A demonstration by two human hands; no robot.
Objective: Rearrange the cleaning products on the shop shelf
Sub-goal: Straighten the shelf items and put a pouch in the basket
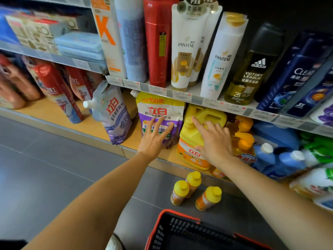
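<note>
Both hands are at the bottom shelf (97, 127), in the middle of the frame. The left hand (155, 136) is wide open with its fingers spread out flat on the purple and yellow laundry soap pouch (160, 112). It holds nothing. It looks like it is pressing the soft pouch so that it stands up and does not flop over. Just to the right, the right hand (214, 139) lies on the big yellow dish soap jug (196, 130). Its fingers are nearly straight, with one finger pointing up at the cap and the thumb on the front of the jug. It is touching the jug, not gripping it, maybe to push it back or line it up next to the pouch. The jug and the pouch stand side by side, almost touching. Left of them, a light purple softener pouch (113, 116) leans over with space around it. Three small yellow-capped bottles (194, 190) stand on the grey floor (54, 150) below the shelf, likely taken down to make room. A red and black shopping basket (173, 230) sits at the bottom of the frame.
</note>
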